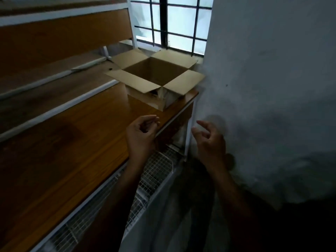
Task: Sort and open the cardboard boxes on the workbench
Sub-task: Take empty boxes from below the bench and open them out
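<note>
A brown cardboard box [156, 82] stands at the far right end of the wooden workbench [63, 142], just under the window. All of its top flaps are folded outward and the inside looks empty. My left hand [141, 135] hovers over the bench's front edge, a short way in front of the box, fingers loosely curled and holding nothing. Off the bench's right end, near the wall, my right hand [209, 140] is raised with its fingers spread and empty. Neither hand touches the box.
A barred window [172, 24] is behind the box. A white wall [272, 88] runs close along the right. Wooden shelves with white frames [54, 42] rise at the back left. White wire mesh [154, 171] sits below the bench's front edge.
</note>
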